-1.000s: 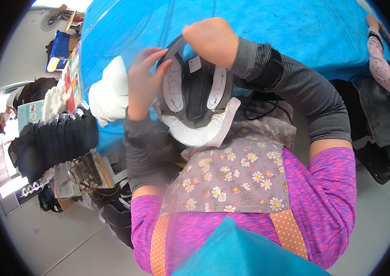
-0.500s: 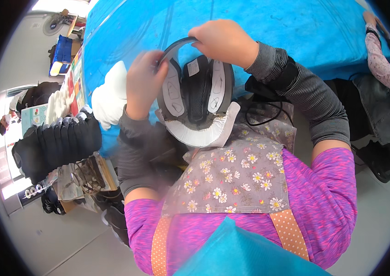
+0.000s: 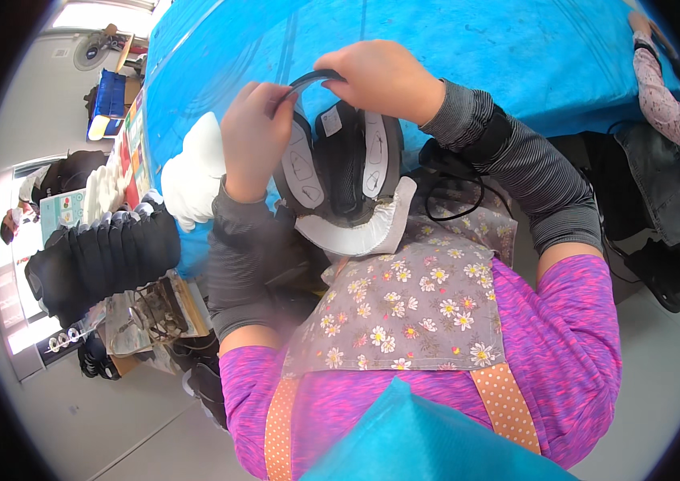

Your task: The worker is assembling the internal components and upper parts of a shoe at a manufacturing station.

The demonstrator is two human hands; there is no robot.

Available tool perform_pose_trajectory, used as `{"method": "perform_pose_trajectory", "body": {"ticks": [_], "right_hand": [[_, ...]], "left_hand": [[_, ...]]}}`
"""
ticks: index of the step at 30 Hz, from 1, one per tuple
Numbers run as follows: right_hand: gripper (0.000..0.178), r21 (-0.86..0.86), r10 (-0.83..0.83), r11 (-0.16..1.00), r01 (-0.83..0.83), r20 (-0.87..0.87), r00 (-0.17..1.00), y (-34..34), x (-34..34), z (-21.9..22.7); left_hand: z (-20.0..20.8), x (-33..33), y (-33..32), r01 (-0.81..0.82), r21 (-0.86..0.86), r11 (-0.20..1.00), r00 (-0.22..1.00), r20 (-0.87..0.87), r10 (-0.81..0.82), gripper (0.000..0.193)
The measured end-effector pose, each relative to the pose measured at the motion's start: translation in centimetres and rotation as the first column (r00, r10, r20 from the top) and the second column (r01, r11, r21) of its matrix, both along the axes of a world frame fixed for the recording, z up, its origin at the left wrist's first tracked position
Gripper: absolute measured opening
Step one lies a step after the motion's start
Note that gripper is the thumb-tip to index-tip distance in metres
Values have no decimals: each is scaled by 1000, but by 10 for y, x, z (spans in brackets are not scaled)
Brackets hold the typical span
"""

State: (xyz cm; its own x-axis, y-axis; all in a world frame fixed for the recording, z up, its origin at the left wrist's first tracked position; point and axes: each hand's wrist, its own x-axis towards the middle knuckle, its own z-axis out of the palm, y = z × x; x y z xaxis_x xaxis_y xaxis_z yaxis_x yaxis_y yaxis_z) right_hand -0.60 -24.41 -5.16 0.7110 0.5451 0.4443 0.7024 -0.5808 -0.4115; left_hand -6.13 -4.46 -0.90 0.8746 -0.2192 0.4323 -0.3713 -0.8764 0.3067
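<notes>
Both hands are holding a helmet (image 3: pixel 338 172) upside down above the near edge of the blue surface (image 3: pixel 468 48), close against the apron (image 3: pixel 412 309). The shell's open side is facing up, showing the dark liner with pale pads (image 3: pixel 301 164) down each side.

Left hand (image 3: pixel 250 136): fingers curled and pinching the left end of a dark strip (image 3: pixel 313 78) arching over the helmet's far rim. Right hand (image 3: pixel 376 76): fingers closed over the strip's right end, gripping it from above.

Change since a second ago: the helmet has been tipped further upright and lifted slightly, so the liner is now showing more squarely. The right hand has slid along the rim toward the top; the left hand has moved up from the side of the shell to the strip itself. Reading: the hands appear to be working the strip along the edge, with both ends now in hand rather than one.

A white padded piece (image 3: pixel 360 232) is hanging beneath the helmet, resting on the apron. A black cable (image 3: pixel 452 196) is looping just beside the right forearm.

At the surface's left edge: white foam pieces (image 3: pixel 192 172), and below them a row of black pads (image 3: pixel 103 256) stacked side by side. Another person's sleeve (image 3: pixel 659 84) is reaching in at the far right corner.
</notes>
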Motion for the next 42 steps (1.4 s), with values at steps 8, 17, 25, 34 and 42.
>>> {"method": "perform_pose_trajectory", "body": {"ticks": [8,17,25,34,42], "right_hand": [[33,94,45,995,-38,-71,996,4,1,-2],[41,316,166,945,-89,-226,960,4,22,-21],[43,427,229,896,-125,-203,952,0,25,-30],[30,425,84,905,-14,-147,986,-3,11,-29],[21,436,-37,899,33,1,999,-1,6,-30]], "left_hand": [[1,7,-6,71,26,997,995,72,-73,11],[0,24,-6,-3,22,1000,997,76,1,13],[-10,36,-10,94,108,990,981,158,-110,12],[-13,32,-18,14,53,998,991,130,-21,11],[-15,29,-19,13,53,999,988,156,-21,11]]}}
